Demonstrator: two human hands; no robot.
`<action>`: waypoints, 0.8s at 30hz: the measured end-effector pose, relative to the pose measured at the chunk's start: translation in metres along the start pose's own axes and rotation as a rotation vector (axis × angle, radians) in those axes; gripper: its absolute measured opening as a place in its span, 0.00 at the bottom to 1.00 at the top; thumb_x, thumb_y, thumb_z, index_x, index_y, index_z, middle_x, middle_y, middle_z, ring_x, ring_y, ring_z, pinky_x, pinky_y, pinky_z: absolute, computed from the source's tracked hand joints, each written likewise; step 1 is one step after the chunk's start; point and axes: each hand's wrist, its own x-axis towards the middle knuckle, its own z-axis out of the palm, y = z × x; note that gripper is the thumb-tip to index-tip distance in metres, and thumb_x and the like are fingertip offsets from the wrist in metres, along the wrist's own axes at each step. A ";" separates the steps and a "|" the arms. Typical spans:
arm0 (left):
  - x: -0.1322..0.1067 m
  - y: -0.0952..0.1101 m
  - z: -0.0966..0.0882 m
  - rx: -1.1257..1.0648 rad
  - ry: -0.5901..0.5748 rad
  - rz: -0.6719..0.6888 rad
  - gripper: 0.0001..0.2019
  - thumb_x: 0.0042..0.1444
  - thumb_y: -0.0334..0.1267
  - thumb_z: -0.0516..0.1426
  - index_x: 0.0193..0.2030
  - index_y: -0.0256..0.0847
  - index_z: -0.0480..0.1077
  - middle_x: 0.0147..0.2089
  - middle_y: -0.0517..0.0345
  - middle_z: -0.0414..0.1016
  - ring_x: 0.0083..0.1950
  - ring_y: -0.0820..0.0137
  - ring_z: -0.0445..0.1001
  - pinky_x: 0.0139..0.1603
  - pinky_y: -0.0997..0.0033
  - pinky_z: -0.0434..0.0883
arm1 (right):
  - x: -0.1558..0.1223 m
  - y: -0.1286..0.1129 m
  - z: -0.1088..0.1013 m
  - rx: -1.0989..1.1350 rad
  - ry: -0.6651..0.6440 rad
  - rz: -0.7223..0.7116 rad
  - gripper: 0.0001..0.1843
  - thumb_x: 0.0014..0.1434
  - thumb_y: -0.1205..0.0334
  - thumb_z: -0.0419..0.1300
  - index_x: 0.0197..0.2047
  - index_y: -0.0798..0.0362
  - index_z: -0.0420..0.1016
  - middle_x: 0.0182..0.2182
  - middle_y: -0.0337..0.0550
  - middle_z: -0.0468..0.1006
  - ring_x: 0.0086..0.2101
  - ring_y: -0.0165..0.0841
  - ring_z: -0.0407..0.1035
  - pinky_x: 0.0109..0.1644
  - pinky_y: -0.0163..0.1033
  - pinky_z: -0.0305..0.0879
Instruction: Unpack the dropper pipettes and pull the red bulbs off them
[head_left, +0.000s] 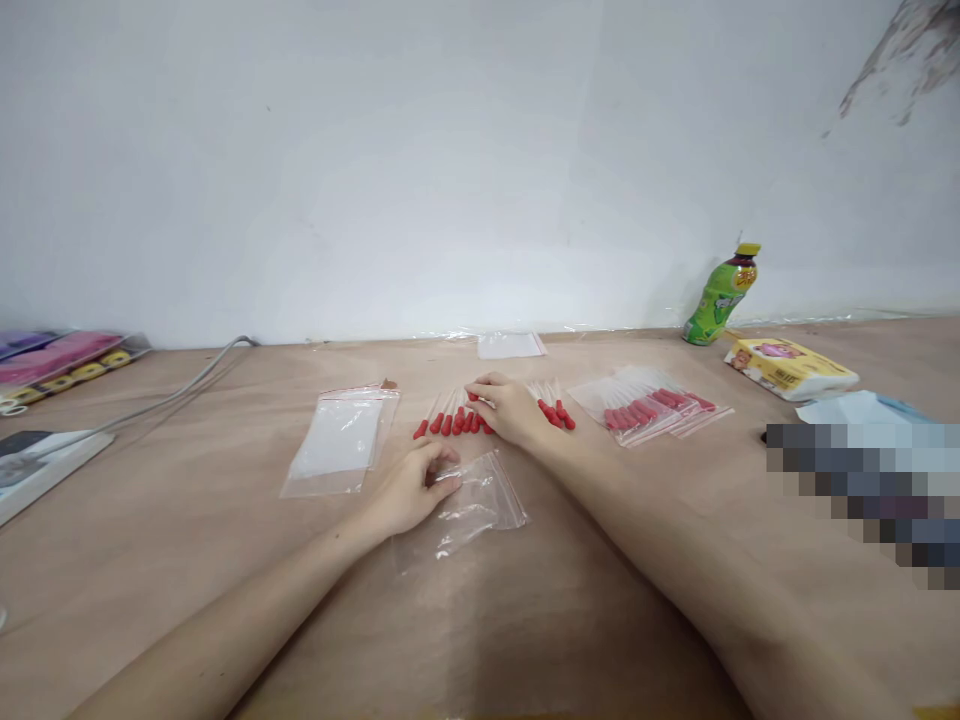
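Observation:
My right hand (510,408) pinches the red bulb of a glass dropper (472,397) between thumb and fingers, above a row of similar droppers. Several red-bulbed droppers (448,424) lie side by side under and left of that hand, and more droppers (555,413) show to its right. Nearer to me, a clear zip bag (480,500) lies flat on the table. My left hand (415,485) rests at the bag's left side, thumb touching the plastic, with a gap between thumb and curled fingers.
Bagged droppers (652,405) lie at right, a stack of zip bags (337,440) at left, and another bag (512,345) by the wall. A green bottle (720,297), a yellow tissue pack (791,367) and a blurred patch stand far right. A grey cable (187,385) runs left.

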 end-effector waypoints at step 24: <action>0.016 -0.105 -0.098 0.313 0.286 -0.636 0.31 0.47 0.33 0.54 0.57 0.29 0.47 0.47 0.37 0.65 0.46 0.54 0.71 0.42 0.57 0.69 | -0.074 0.107 -0.130 -0.604 -0.210 0.809 0.24 0.49 0.48 0.56 0.44 0.55 0.73 0.44 0.54 0.71 0.46 0.45 0.64 0.45 0.46 0.59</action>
